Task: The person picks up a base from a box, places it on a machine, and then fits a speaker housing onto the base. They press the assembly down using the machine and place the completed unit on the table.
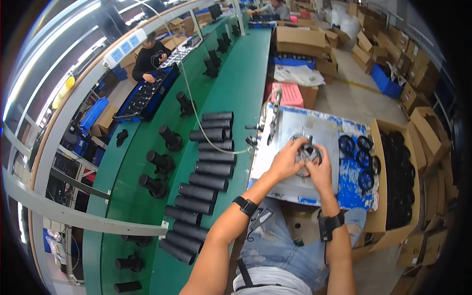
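Note:
Over a grey metal plate (322, 128) both my hands close around a round black ring-shaped part (310, 153) with spokes or an insert inside it. The part sits at a round metal fixture, mostly covered by my fingers. My left hand (289, 157) grips its left side with bent fingers. From the right, my right hand (320, 171) presses its thumb and fingers against the rim. Just right of the plate, several black rings (364, 158) lie on a worn blue-and-white surface (351, 191).
Black tubes (201, 181) lie in a row on the green bench (241, 88) to my left, with tubes on flanged bases (160, 161) standing beyond. A cardboard box (376, 216) of black rings stands right. A pink basket (287, 95) is ahead; a co-worker (151, 58) sits across the bench.

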The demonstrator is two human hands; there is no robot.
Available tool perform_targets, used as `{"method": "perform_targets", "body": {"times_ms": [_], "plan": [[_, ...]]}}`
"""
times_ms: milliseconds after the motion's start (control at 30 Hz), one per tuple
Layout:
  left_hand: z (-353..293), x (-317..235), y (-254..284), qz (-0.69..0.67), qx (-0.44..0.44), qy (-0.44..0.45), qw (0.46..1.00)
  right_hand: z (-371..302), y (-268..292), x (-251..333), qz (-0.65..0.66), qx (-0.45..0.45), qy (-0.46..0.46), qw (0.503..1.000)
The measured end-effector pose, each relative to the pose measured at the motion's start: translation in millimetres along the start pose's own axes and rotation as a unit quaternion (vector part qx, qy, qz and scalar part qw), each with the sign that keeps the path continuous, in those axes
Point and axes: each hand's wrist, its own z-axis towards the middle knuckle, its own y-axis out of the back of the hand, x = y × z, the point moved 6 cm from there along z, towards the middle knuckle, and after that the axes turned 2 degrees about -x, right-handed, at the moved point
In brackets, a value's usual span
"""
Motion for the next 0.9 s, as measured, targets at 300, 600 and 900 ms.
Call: {"method": "perform_targets", "body": {"times_ms": [300, 600, 900], "plan": [[23.2, 32.9, -2.1, 0.198, -0.067, -0.008, 0.978, 34.8, -9.6, -3.9, -0.382, -0.077, 0.151, 0.908], [51.3, 82.3, -20.5, 0.198, 0.000, 0.079, 0.977, 76.2, -0.6, -23.9, -0.428, -0.069, 0.111, 0.894], [61.5, 91.7, -34.6, 0.190, 0.145, 0.019, 0.971, 57.6, -1.0, -33.6, -0.499, -0.023, 0.144, 0.854]]}}
